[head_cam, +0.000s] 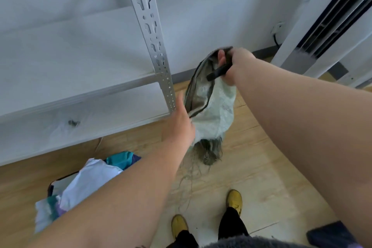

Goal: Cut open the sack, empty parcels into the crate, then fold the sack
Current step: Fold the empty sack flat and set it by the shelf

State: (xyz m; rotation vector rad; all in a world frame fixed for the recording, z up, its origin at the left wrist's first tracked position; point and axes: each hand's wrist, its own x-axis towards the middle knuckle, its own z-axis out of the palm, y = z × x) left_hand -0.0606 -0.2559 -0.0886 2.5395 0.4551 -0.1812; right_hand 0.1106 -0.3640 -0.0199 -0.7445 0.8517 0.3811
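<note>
A pale green woven sack (216,110) hangs in the air above the wooden floor, its frayed cut end (209,153) trailing loose threads downward. My right hand (234,66) grips the sack's upper dark-lined edge together with a black cutter handle (218,72). My left hand (182,125) holds the sack's lower left edge. The sack looks flat and limp. At the lower left, the crate (52,184) holds a heap of white, teal and blue parcels (88,183), partly hidden by my left forearm.
A white metal shelving unit (153,46) with a slotted upright stands at the left, close to my left hand. A white floor-standing air conditioner (330,36) is at the right. My two feet in yellow shoes (234,199) stand on the floor below the sack.
</note>
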